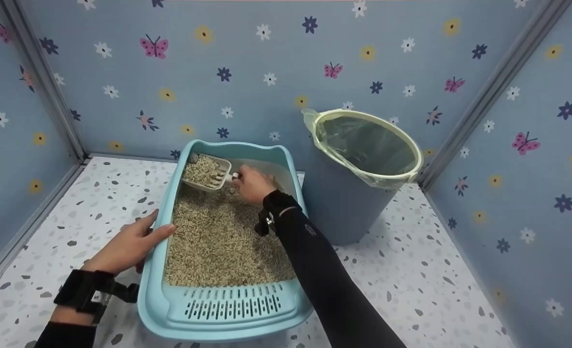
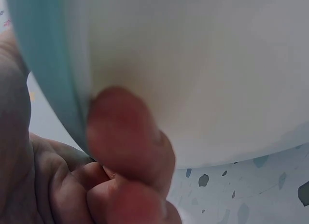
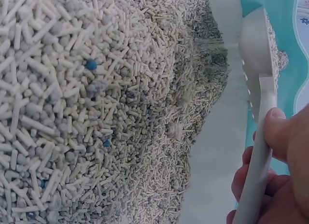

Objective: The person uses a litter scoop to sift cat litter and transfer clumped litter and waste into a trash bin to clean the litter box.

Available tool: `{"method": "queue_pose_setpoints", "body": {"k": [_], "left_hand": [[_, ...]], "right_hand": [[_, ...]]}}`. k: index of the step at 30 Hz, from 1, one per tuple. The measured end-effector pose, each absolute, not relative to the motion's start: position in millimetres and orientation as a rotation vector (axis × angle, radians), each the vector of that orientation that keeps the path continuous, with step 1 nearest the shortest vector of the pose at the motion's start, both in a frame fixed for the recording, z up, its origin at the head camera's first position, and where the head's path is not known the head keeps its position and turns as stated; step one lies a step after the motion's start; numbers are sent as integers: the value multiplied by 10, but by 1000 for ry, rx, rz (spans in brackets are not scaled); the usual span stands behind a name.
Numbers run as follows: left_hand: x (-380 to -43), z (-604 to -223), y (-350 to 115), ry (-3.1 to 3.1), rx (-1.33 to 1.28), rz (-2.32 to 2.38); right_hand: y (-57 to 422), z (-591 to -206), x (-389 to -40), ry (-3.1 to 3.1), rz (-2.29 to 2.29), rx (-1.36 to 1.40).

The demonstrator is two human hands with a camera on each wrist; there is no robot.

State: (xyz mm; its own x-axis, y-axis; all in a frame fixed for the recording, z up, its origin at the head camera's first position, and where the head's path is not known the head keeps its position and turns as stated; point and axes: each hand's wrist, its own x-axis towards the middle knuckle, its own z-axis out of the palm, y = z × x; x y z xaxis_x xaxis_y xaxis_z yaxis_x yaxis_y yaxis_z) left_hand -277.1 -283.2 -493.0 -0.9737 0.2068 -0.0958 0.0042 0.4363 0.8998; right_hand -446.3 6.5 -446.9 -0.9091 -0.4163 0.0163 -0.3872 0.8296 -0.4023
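Note:
A light blue litter box (image 1: 158, 270) with a slotted front ledge stands on the floor, and tan pellet litter (image 1: 223, 241) covers much of its bottom. My left hand (image 1: 126, 244) grips the left rim, thumb over the top edge and fingers (image 2: 120, 130) pressed to the outer wall. Toward the back, my right hand (image 1: 254, 184) holds a white litter scoop (image 3: 257, 43) by its handle, thumb along it. Pellets and a grey clump (image 1: 194, 157) fill the scoop's slotted head, which is raised at the back left corner of the box.
Right of the box stands a tall blue-grey trash bin (image 1: 344, 208), lined with a pale green bag (image 1: 387, 145) held by a cream ring. Flower-patterned walls (image 1: 247, 53) close in the back and both sides. The floor (image 1: 411, 290) is white with grey speckles.

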Motion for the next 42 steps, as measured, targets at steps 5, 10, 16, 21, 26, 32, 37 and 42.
{"method": "queue_pose_setpoints", "body": {"k": [5, 10, 16, 21, 26, 32, 37, 42], "left_hand": [[-2766, -4943, -2840, 2500, 184, 1558], [-2751, -4941, -2849, 2502, 187, 1557], [-2746, -4944, -2860, 2509, 177, 1546], [-2749, -4943, -2849, 2511, 178, 1549], [-2761, -4942, -2842, 2512, 190, 1539], [-2779, -4945, -2859, 2522, 183, 1541], [-2771, -4984, -2833, 2495, 168, 1557], [-2771, -4964, -2814, 2501, 186, 1571]], "right_hand": [[87, -4468, -4403, 2843, -755, -654], [137, -4416, -4258, 2768, -873, -579], [276, -4320, -4003, 2894, -755, -524], [425, -4203, -3740, 2936, -791, -529], [591, -4057, -3442, 2829, -961, -562], [562, -3966, -3302, 2851, -1015, -562], [554, -3969, -3274, 2864, -1032, -587], [680, -3977, -3177, 2810, -1113, -605]]}}
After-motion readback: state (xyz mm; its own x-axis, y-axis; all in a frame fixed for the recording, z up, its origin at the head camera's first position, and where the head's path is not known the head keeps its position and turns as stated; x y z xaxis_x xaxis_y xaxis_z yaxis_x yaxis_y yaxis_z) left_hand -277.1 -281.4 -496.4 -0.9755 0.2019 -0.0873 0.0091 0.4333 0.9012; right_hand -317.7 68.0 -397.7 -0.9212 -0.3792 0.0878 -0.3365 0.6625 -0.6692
